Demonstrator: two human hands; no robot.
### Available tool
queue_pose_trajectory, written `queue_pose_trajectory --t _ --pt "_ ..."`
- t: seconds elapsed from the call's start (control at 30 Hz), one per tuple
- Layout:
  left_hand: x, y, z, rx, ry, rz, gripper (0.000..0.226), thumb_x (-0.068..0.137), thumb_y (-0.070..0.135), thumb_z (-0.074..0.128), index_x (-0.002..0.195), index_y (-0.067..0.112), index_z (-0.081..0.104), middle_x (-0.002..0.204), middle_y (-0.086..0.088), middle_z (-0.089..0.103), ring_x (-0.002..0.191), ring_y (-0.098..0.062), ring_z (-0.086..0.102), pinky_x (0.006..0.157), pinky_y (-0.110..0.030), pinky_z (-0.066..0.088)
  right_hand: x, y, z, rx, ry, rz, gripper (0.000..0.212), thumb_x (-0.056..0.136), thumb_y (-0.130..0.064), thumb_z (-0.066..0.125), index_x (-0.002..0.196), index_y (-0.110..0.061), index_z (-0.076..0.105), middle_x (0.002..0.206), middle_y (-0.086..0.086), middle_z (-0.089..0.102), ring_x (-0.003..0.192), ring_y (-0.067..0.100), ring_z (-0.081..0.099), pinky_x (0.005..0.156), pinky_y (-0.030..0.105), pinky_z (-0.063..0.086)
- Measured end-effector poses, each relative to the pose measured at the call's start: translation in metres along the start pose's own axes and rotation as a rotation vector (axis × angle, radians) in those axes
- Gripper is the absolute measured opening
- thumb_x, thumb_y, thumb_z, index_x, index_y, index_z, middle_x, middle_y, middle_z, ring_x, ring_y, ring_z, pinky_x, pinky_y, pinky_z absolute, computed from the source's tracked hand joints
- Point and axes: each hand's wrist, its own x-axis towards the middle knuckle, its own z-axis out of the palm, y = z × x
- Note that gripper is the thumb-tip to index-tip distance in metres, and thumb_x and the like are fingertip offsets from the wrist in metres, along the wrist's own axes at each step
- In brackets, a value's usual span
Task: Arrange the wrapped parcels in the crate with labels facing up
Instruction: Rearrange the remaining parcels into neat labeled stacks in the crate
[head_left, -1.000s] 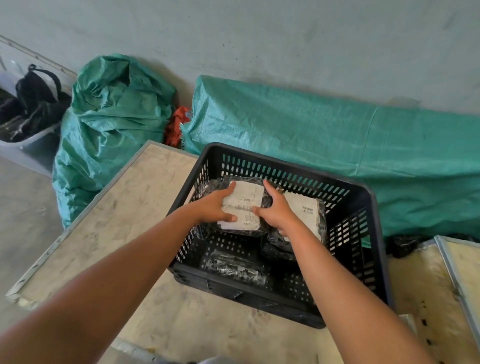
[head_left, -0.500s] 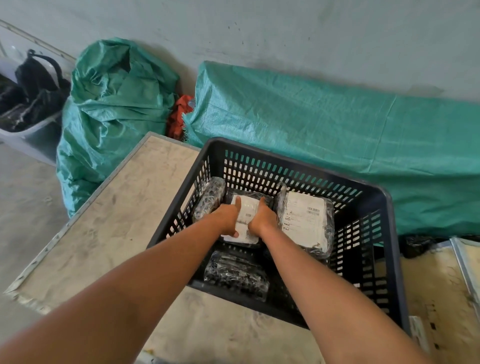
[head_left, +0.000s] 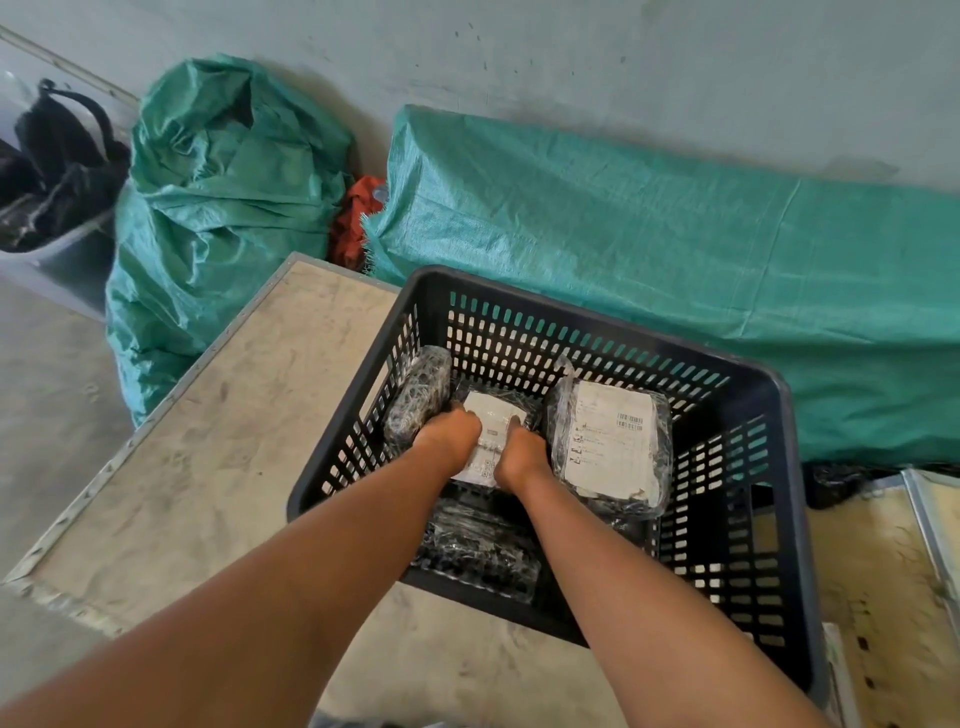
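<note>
Head view: I see the black crate (head_left: 597, 332) sitting on a scuffed pale table (head_left: 218, 457), green tarp bundles (head_left: 649, 249) against the grey wall (head_left: 571, 67) behind. My left hand (head_left: 449, 439) and right hand (head_left: 522, 457) both clasp the middle parcel (head_left: 491, 415), label up, low inside the crate between a dark-wrapped parcel (head_left: 418, 400) and a label-up parcel (head_left: 610, 441).

Four shiny wrapped parcels are kept in the black crate (head_left: 774, 467). White labels are shown up on the middle parcel (head_left: 491, 415) and the right parcel (head_left: 610, 447).
</note>
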Motion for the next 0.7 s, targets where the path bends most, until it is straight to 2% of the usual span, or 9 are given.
queue_pose_trajectory --t 0.07,0.13,0.2,0.3,0.4,0.5,0.53,0.6,0.7 --pt "-0.003 0.000 -0.008 -0.092 0.014 0.004 0.046 0.092 -0.004 0.064 0.136 -0.002 0.053 0.140 -0.022 0.049 0.119 -0.036 0.061 0.099 -0.040 0.052 -0.002 0.001 -0.002 0.046 0.006 0.001 0.052 0.094 -0.004 0.060 0.144 -0.002 0.046 0.132 0.021 0.061 0.120 0.034 0.059 0.094 0.034 0.046" --pt "-0.009 -0.001 -0.024 -0.217 0.049 0.010 0.050 0.090 0.000 0.069 0.137 0.002 0.053 0.141 -0.019 0.049 0.121 -0.033 0.058 0.100 -0.039 0.051 -0.007 0.005 -0.005 0.144 -0.013 -0.015 0.068 0.092 -0.001 0.063 0.154 -0.003 0.036 0.144 0.017 0.055 0.128 0.031 0.055 0.102 0.032 0.045" --pt "-0.019 -0.006 -0.043 -0.320 0.146 0.050 0.065 0.086 0.005 0.076 0.146 0.009 0.050 0.150 -0.016 0.045 0.132 -0.032 0.050 0.107 -0.038 0.044 -0.012 0.009 -0.009 0.232 0.001 -0.059 0.077 0.091 0.000 0.067 0.159 -0.006 0.031 0.152 0.014 0.049 0.135 0.029 0.051 0.109 0.034 0.043" --pt "-0.050 -0.018 -0.071 -0.457 0.299 0.113 0.083 0.084 0.019 0.082 0.155 0.019 0.040 0.164 -0.009 0.030 0.148 -0.030 0.032 0.117 -0.039 0.028 -0.016 0.007 -0.015 0.303 0.077 -0.105 0.070 0.093 -0.005 0.070 0.156 -0.012 0.039 0.154 0.009 0.047 0.136 0.026 0.050 0.107 0.029 0.040" --pt "-0.087 -0.037 -0.084 -0.602 0.457 0.190 0.079 0.082 0.024 0.084 0.152 0.024 0.047 0.161 -0.003 0.037 0.147 -0.024 0.034 0.117 -0.034 0.025 -0.019 -0.005 -0.021 0.395 0.122 -0.143 0.057 0.096 -0.010 0.068 0.149 -0.022 0.049 0.146 0.006 0.056 0.117 0.021 0.063 0.092 0.030 0.054" --pt "-0.119 -0.063 -0.086 -0.646 0.645 0.240 0.065 0.088 0.026 0.079 0.147 0.024 0.054 0.158 -0.001 0.043 0.148 -0.022 0.032 0.119 -0.041 0.027 -0.023 -0.021 -0.018 0.400 0.130 -0.277 0.050 0.099 -0.011 0.064 0.147 -0.020 0.051 0.152 0.006 0.050 0.134 0.027 0.053 0.105 0.033 0.046" --pt "-0.125 -0.073 -0.084 -0.632 0.696 0.215 0.061 0.089 0.026 0.077 0.146 0.024 0.056 0.157 -0.003 0.044 0.149 -0.025 0.030 0.120 -0.045 0.027 -0.025 -0.027 -0.016 0.413 0.121 -0.310 0.048 0.100 -0.010 0.062 0.146 -0.021 0.052 0.154 0.007 0.048 0.135 0.031 0.051 0.104 0.035 0.046" --pt "-0.134 -0.089 -0.076 -0.590 0.705 0.110 0.061 0.091 0.029 0.075 0.148 0.026 0.054 0.158 -0.010 0.042 0.150 -0.034 0.025 0.121 -0.050 0.023 -0.030 -0.042 -0.011 0.448 0.083 -0.355 0.047 0.102 -0.011 0.060 0.145 -0.027 0.050 0.156 0.007 0.045 0.131 0.032 0.054 0.097 0.037 0.051" --pt "-0.143 -0.104 -0.057 -0.541 0.558 0.012 0.070 0.093 0.036 0.071 0.154 0.039 0.039 0.158 -0.016 0.039 0.147 -0.035 0.032 0.117 -0.045 0.029 -0.034 -0.058 0.002 0.426 -0.029 -0.461 0.057 0.103 -0.016 0.057 0.154 -0.036 0.039 0.161 0.002 0.039 0.122 0.018 0.056 0.093 0.025 0.043"
